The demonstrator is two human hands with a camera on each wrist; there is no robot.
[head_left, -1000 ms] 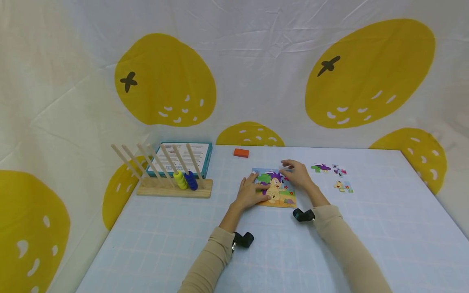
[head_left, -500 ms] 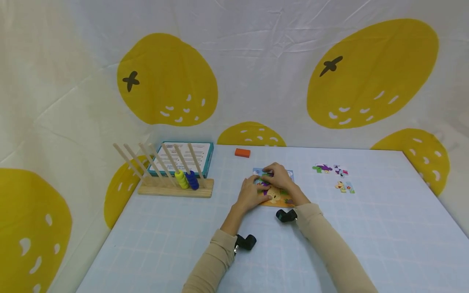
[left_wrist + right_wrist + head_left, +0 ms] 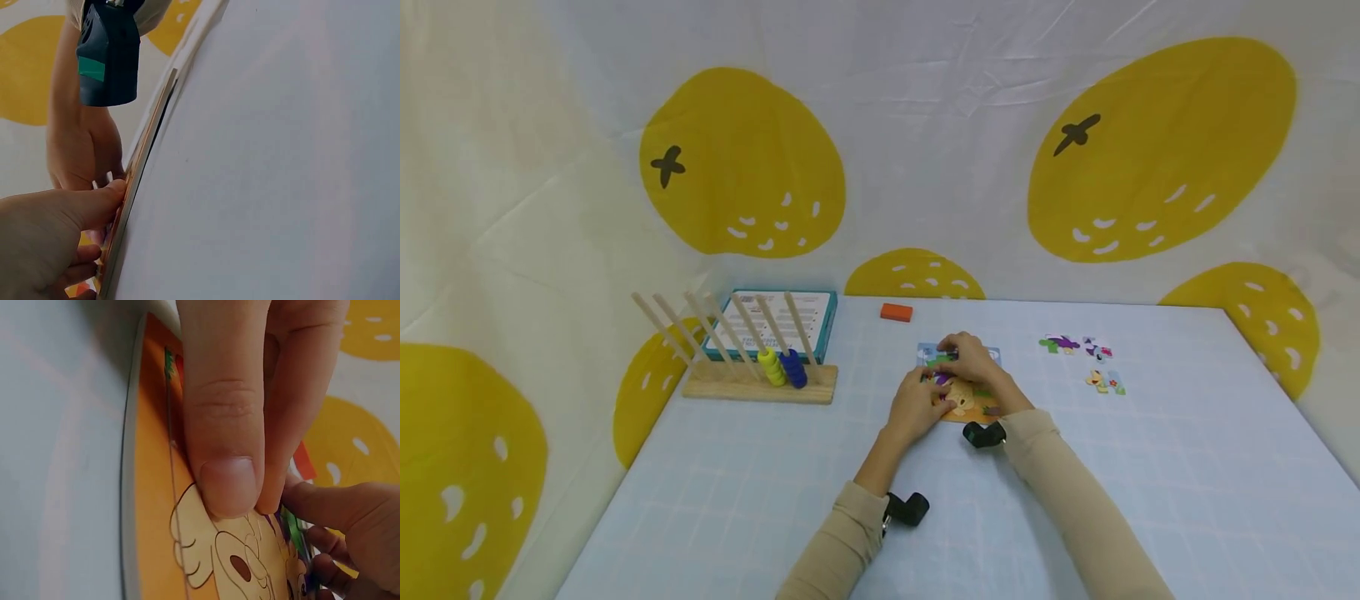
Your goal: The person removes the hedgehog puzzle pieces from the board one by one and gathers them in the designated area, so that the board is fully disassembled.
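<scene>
A small hedgehog jigsaw puzzle (image 3: pixel 976 410) with an orange lower part and blue top lies flat on the table. My left hand (image 3: pixel 914 406) rests on its left side, fingers slightly bent; in the left wrist view the thumb (image 3: pixel 103 203) touches the board near its edge. Over the upper part of the puzzle is my right hand (image 3: pixel 972 362). Its thumb (image 3: pixel 228 481) and a finger come together in the right wrist view, seemingly pinching a puzzle piece mostly hidden beneath them. A green and purple part (image 3: pixel 292 530) shows beside the left hand's fingers.
Right of the puzzle lie loose puzzle pieces (image 3: pixel 1060 344) and another joined group (image 3: pixel 1105 382). An orange block (image 3: pixel 896 312) is behind. At left stands a wooden peg rack (image 3: pixel 760 393) with yellow and blue rings, before a teal-edged box (image 3: pixel 829 321).
My right hand has moved left from the puzzle's upper right, then stayed nearly still. My left hand has slid slightly down and its fingers have bent more. The loose pieces have not moved.
</scene>
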